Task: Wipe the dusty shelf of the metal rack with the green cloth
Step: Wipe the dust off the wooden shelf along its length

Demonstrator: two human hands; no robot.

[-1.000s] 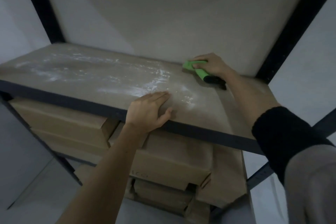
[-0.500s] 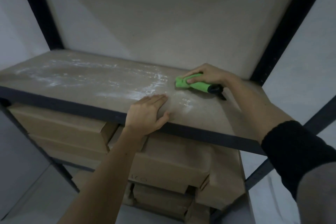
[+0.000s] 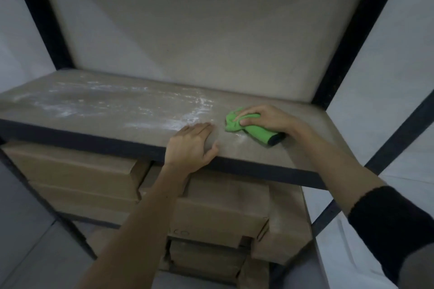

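At 3 o'clock on dusty brown shelf board | right hand grips bunched green cloth | left hand flat, open, bracing | mid-wipe | next: sweep toward 9 o'clock

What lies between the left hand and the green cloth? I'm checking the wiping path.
Only bare shelf with faint dust separates the left hand from the green cloth, per the head view.

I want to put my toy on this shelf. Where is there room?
The shelf is bare at its right end, between the right hand gripping the green cloth and the rack's right post. The long left stretch is free too, but covered in white dust. The middle is crowded: the left hand rests there beside the cloth.
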